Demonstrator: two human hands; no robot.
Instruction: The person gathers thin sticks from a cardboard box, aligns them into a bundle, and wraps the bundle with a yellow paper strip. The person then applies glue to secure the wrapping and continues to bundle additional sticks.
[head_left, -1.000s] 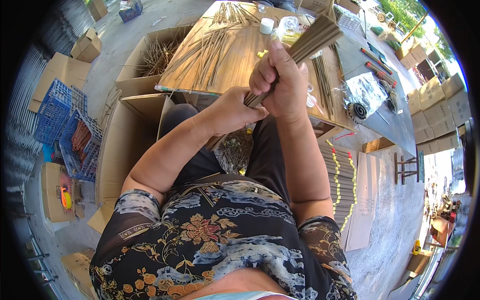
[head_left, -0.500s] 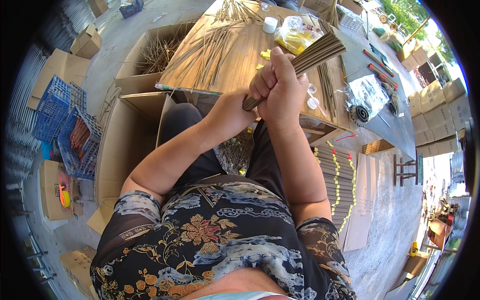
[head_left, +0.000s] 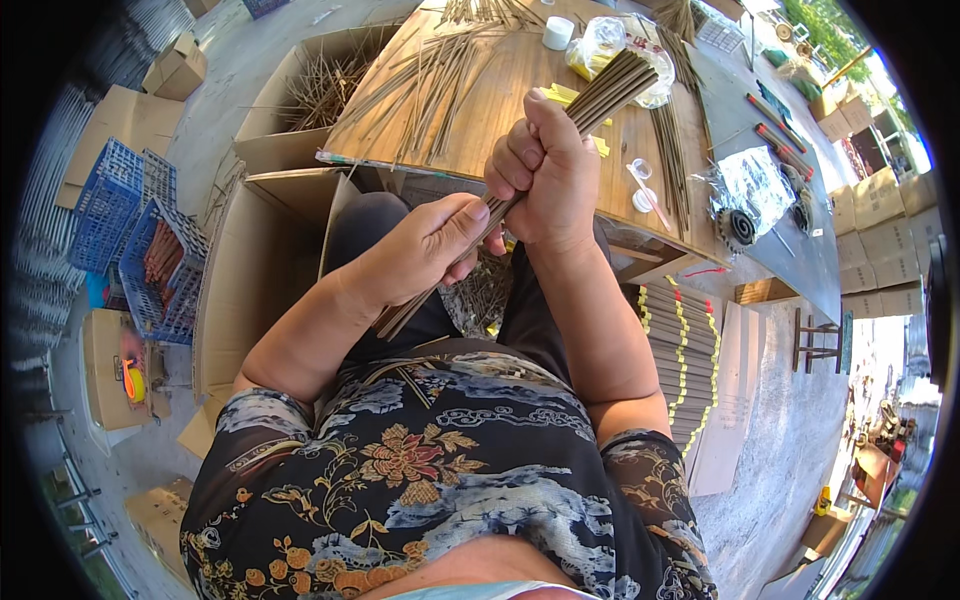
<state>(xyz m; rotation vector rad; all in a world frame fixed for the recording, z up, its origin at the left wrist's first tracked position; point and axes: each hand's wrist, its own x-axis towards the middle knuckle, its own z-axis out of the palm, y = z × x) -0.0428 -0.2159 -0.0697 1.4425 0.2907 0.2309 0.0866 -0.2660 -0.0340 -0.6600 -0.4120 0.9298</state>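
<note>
Wooden table beyond; fingers encircle sticks.

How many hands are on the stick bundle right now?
2: the left hand grips the bundle nearer the body, the right hand farther out, below its upper end. Neither is hidden.

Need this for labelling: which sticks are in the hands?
The bundle slanting through the left hand and right hand. The loose sticks lie on the wooden table; the yellow-banded sticks lie at right, untouched.
</note>
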